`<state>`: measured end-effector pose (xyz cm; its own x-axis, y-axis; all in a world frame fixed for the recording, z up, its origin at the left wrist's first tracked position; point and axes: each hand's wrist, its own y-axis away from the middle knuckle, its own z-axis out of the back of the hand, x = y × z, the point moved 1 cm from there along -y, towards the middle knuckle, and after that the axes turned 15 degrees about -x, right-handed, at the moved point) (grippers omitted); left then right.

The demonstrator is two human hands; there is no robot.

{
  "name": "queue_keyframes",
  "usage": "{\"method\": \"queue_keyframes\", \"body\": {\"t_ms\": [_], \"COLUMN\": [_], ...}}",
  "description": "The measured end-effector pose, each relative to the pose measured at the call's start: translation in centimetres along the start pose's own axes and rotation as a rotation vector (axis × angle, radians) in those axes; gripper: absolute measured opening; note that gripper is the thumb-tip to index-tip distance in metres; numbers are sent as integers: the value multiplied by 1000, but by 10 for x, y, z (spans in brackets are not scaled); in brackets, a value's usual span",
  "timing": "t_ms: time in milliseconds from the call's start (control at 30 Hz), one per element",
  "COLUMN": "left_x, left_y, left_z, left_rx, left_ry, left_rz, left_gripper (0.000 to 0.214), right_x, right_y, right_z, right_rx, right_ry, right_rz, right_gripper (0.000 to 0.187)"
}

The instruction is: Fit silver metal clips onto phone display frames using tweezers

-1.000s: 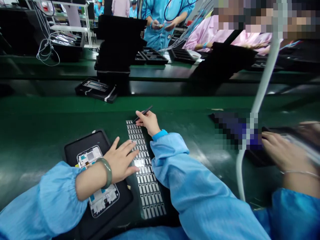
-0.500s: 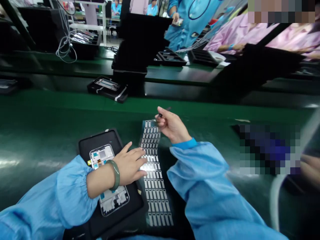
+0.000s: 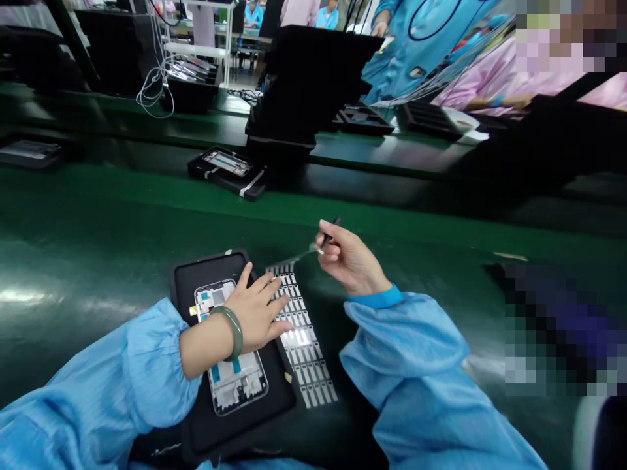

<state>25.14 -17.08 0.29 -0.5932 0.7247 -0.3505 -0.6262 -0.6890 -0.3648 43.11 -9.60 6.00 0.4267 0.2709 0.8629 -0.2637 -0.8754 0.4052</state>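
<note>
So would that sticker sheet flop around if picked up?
Probably floppy: the sticker sheet looks thin and lies flat under the left hand. It's likely very light. A thin strip seems to lift toward the tweezers, so it probably bends easily.

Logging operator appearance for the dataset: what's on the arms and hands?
Both arms wear a loose, light-blue smock. The left sleeve ends in a gathered, puffy cuff; the right sleeve ends in a brighter blue band. The left hand and right hand are gloveless, with no cables on them. A thick green bangle circles the left wrist.
</note>
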Motion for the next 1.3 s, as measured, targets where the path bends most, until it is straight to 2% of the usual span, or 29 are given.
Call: {"method": "queue_keyframes", "body": {"t_ms": [100, 233, 300, 400, 500, 667, 800, 967, 1167, 1300], "left_x": [0, -1, 0, 2, 5, 7, 13, 20, 21, 22], "left_y": [-1, -1, 1, 8, 18, 33, 41, 47, 48, 49], "left_z": [2, 18, 30, 48, 59, 67, 66, 61, 62, 62], "left_rx": [-35, -150, -249, -393, -462, -481, -458, -421, -385, -385], "left_ry": [80, 256, 356, 498, 626, 767, 816, 798, 780, 767], "left_rz": [35, 117, 223, 455, 641, 817, 895, 928, 936, 945], "left_gripper": [48, 34, 30, 28, 26, 24, 25, 22, 20, 18], "right_x": [1, -9, -17, -32, -44, -59, -63, -66, -74, -76], "right_y": [3, 14, 24, 40, 52, 62, 67, 70, 61, 52], "right_z": [0, -8, -16, -29, -41, -54, -59, -61, -56, -53], "right_rx": [11, 64, 108, 171, 230, 289, 286, 262, 265, 257], "right_ry": [-42, 3, 25, 29, 39, 124, 214, 339, 429, 333], "right_rz": [-32, 106, 171, 220, 250, 301, 379, 453, 499, 457], "right_gripper": [27, 28, 29, 28, 25, 22, 21, 21, 20, 18]}}
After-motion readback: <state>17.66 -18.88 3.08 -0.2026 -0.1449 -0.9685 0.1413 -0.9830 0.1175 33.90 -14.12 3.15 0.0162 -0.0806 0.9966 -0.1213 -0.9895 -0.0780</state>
